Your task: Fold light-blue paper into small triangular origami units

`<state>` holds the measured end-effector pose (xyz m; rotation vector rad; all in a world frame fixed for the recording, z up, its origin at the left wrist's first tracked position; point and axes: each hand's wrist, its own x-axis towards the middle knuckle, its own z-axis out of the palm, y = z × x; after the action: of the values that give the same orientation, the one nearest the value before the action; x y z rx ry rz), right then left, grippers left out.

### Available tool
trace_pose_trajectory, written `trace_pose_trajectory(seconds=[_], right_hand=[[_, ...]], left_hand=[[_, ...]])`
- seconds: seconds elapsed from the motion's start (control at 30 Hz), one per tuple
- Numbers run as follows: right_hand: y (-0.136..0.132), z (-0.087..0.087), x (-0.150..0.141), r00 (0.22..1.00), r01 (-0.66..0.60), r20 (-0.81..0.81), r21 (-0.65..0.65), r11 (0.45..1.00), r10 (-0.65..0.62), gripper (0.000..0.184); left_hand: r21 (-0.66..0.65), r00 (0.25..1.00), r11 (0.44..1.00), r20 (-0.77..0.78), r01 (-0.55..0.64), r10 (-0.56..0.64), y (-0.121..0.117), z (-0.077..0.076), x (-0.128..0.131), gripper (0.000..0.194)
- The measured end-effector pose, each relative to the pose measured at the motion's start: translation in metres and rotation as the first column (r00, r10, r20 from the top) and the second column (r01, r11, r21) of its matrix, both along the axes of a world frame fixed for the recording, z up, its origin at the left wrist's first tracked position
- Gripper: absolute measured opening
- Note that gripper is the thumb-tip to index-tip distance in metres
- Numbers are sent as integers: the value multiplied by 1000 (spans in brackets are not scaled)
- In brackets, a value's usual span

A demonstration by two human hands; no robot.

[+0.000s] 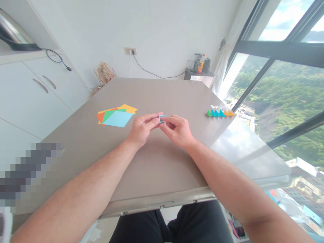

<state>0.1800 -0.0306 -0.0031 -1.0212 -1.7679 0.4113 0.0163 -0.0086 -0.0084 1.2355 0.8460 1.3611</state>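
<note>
Small blue paper (162,118): frame centre, between our hands; we cannot tell its long axis
Left hand (141,128): pinching its left side
Right hand (178,129): pinching its right, equally near

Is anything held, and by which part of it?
A small blue paper: left side in the left hand, right side in the right hand.
</note>
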Motion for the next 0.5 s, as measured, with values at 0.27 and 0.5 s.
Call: trace_pose_trajectory(seconds=[0.27,0.5], right_hand=[[4,-2,-1,993,114,-11,69,991,-114,19],[4,-2,-2,992,124,-19,-16,992,-124,18]], left_hand=[[-52,1000,999,-10,13,-13,-2,2,3,37],[-31,998,998,-38,54,-55,-1,2,3,28]])
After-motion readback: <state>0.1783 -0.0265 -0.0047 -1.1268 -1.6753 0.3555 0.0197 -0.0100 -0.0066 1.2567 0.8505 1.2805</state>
